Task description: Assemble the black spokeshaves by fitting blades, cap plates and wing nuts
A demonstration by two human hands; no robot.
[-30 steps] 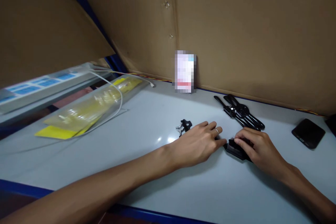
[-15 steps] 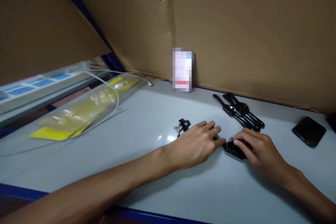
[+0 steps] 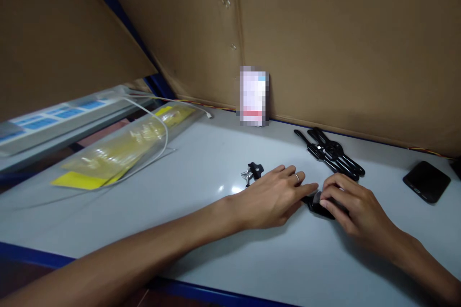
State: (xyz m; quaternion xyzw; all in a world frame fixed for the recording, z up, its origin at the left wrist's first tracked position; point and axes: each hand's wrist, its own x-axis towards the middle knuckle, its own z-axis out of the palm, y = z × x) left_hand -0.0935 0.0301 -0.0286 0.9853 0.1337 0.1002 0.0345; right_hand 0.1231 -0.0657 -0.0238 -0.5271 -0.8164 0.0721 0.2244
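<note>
A black spokeshave [image 3: 320,210], partly hidden by fingers, lies low over the table between my hands. My left hand [image 3: 283,196] is closed around its left end, with the index finger stretched out above it and the thumb hidden. At its middle, my right hand [image 3: 349,204] pinches a small grey flat piece [image 3: 317,197], which looks like a blade, between thumb and fingertips. Several more black spokeshaves [image 3: 334,151] lie bunched together behind my right hand. Beyond my left wrist sit small black caps [image 3: 256,170] and silver screws [image 3: 247,175].
On the right lies a black phone [image 3: 427,181]. A blurred upright card [image 3: 254,96] leans on the brown back panel [image 3: 345,48]. Left are a plastic bag with yellow sheets [image 3: 118,153], a white cable [image 3: 166,134] and a power strip [image 3: 61,117].
The view has shifted slightly, so the scene sits a little further right. My left index finger has stretched further toward my right hand, which keeps its pinch over the spokeshave.
</note>
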